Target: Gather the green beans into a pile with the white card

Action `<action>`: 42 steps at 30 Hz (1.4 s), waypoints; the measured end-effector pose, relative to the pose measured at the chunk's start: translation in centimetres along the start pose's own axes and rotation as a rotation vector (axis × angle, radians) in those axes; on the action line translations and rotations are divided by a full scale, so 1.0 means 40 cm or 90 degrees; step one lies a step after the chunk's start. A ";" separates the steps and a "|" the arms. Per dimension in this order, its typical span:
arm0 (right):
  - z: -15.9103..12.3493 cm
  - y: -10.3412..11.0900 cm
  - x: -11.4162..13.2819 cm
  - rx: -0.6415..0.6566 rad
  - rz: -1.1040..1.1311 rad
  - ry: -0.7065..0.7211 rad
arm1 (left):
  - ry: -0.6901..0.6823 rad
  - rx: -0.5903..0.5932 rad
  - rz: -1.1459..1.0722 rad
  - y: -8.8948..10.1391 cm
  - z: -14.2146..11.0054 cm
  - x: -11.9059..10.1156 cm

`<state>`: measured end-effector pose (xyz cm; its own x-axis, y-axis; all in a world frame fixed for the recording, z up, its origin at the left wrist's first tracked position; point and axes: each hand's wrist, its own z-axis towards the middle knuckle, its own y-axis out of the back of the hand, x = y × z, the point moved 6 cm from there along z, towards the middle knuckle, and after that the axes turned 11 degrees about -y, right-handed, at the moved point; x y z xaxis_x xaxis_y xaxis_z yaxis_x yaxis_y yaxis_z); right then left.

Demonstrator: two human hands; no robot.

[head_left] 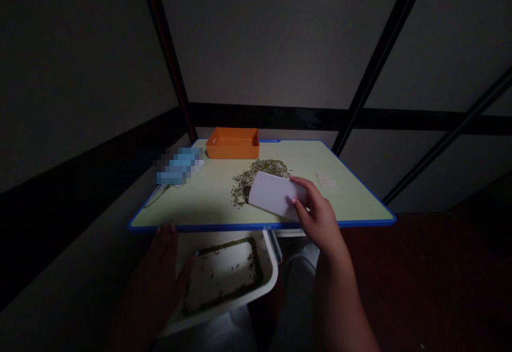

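My right hand [316, 210] grips a flat white scraper-like plate [272, 194] by its right end, thumb on its face. The plate is tilted over the table, its left end at a spread of small green-brown granules [244, 181]. Below the near table edge, a white drawer-like tray [271, 269] is pulled out; similar granules lie along its inner edges and a few are scattered over its floor. My left hand [162, 266], in shadow, is at the tray's left side with fingers stretched towards the table edge and thumb apart. It shows nothing held.
The pale table [208, 197] has a blue rim. An orange open box [232, 150] stands at its back left. A blurred blue item [180, 166] lies on the left with a white cord. A whitish patch [327, 180] lies on the right. Dark-framed wall panels stand behind.
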<state>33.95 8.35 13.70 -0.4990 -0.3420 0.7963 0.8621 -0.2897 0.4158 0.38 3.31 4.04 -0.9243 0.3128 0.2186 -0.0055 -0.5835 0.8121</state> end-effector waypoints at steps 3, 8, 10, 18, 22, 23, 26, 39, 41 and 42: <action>-0.001 -0.029 0.008 0.037 0.017 0.000 | 0.007 -0.009 0.001 -0.004 -0.001 0.003; -0.015 -0.084 0.041 0.112 0.011 0.018 | 0.027 0.000 -0.006 -0.014 -0.002 0.014; -0.017 -0.089 0.045 0.130 0.005 0.021 | 0.021 -0.001 -0.006 -0.016 -0.003 0.013; 0.007 -0.036 -0.006 0.042 -0.040 -0.042 | 0.004 -0.007 0.003 -0.005 -0.001 0.005; 0.008 -0.024 -0.007 0.005 -0.027 -0.039 | 0.017 -0.002 0.003 0.000 0.003 0.004; 0.007 -0.026 -0.004 0.007 -0.019 -0.032 | 0.022 0.001 0.001 0.000 0.004 0.004; 0.002 -0.040 0.004 0.042 -0.001 -0.011 | 0.029 0.017 -0.013 0.000 0.006 0.004; 0.016 -0.033 -0.023 0.009 -0.029 -0.041 | 0.044 0.029 -0.036 -0.004 0.001 0.006; 0.016 -0.032 -0.024 0.003 -0.027 -0.039 | 0.040 0.025 -0.035 0.000 0.001 0.006; 0.015 -0.031 -0.023 0.001 -0.024 -0.036 | 0.037 0.021 -0.034 0.001 0.001 0.005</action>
<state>33.38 9.55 12.70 -0.5249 -0.2805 0.8036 0.8433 -0.2994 0.4463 0.19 3.38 4.13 -0.9435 0.2982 0.1443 -0.0428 -0.5417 0.8395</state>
